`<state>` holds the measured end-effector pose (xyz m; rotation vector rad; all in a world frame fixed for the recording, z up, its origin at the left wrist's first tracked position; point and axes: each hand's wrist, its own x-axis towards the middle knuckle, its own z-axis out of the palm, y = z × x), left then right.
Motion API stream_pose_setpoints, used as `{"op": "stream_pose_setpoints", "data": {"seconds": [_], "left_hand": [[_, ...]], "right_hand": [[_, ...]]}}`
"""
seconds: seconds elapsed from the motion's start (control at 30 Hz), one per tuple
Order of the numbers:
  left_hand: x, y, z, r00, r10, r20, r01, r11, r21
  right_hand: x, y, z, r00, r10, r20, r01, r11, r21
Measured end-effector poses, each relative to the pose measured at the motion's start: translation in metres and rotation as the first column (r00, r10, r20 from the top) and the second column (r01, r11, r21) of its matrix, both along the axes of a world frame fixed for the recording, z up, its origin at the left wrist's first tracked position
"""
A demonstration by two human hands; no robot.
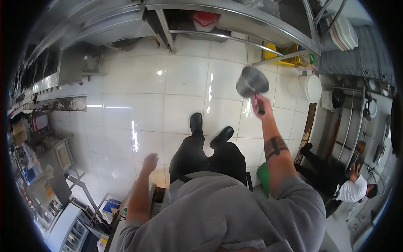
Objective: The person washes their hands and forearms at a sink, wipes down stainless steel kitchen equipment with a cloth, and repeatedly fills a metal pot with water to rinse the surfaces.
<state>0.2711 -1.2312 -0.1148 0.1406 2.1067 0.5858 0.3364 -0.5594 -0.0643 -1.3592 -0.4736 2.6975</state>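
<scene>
In the head view my right hand (261, 106) is closed around the dark handle of a metal saucepan (247, 82), held out in front of me above the tiled floor. The pan is tilted, and I cannot make out whether anything is in it. My left hand (151, 162) hangs low at my left side, away from any object. Its fingers look loosely curled and small in the picture, and whether they are apart or closed is not clear.
White floor tiles (142, 109) lie around my feet. Ahead runs a steel table (235, 17) with a yellow crate (285, 56) beneath it. A white bucket (308, 88) stands right, a green bin (263, 178) beside me. Another person (350, 189) works at the far right.
</scene>
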Motion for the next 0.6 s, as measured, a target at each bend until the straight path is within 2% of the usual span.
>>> {"op": "stream_pose_setpoints", "data": {"seconds": [0.03, 0.1, 0.17, 0.2, 0.3, 0.33, 0.37, 0.43, 0.5, 0.57, 0.6], "left_hand": [[0.002, -0.002, -0.007, 1.0, 0.013, -0.007, -0.013, 1.0, 0.004], [0.011, -0.006, -0.016, 0.997, 0.079, -0.009, -0.078, 0.996, 0.053], [0.012, 0.003, -0.003, 0.991, 0.135, 0.014, -0.135, 0.99, 0.04], [0.013, 0.005, 0.003, 0.984, 0.175, 0.042, -0.176, 0.984, 0.022], [0.025, -0.004, -0.002, 0.989, 0.147, -0.004, -0.147, 0.988, 0.044], [0.027, -0.005, -0.001, 0.987, 0.159, -0.01, -0.159, 0.986, 0.048], [0.03, -0.007, 0.001, 0.988, 0.153, -0.024, -0.152, 0.988, 0.036], [0.039, -0.011, 0.007, 0.985, 0.167, -0.044, -0.166, 0.986, 0.025], [0.052, -0.02, 0.014, 0.962, 0.267, -0.058, -0.263, 0.963, 0.062], [0.067, -0.023, 0.032, 0.948, 0.307, -0.079, -0.305, 0.952, 0.043], [0.074, -0.025, 0.038, 0.941, 0.324, -0.096, -0.323, 0.946, 0.025]], "right_hand": [[0.019, -0.01, -0.018, 0.999, 0.025, -0.021, -0.025, 1.0, -0.001], [0.038, -0.042, -0.029, 0.991, 0.121, 0.063, -0.126, 0.989, 0.081], [0.031, -0.075, -0.038, 0.95, 0.034, 0.309, -0.021, 0.999, -0.045], [0.035, -0.082, -0.062, 0.956, 0.105, 0.275, -0.124, 0.991, 0.054], [-0.037, -0.125, -0.069, 0.898, 0.09, 0.431, -0.102, 0.995, 0.006], [-0.062, -0.124, -0.105, 0.966, 0.191, 0.172, -0.193, 0.981, -0.003], [-0.107, -0.126, -0.11, 0.965, 0.205, 0.167, -0.208, 0.978, 0.001], [-0.218, -0.142, -0.101, 0.939, 0.145, 0.311, -0.155, 0.988, 0.006], [-0.32, -0.156, -0.046, 0.956, 0.149, 0.252, -0.16, 0.987, 0.026], [-0.391, -0.155, 0.002, 0.936, 0.196, 0.291, -0.214, 0.976, 0.032], [-0.413, -0.157, 0.022, 0.923, 0.161, 0.349, -0.179, 0.984, 0.017]]}}
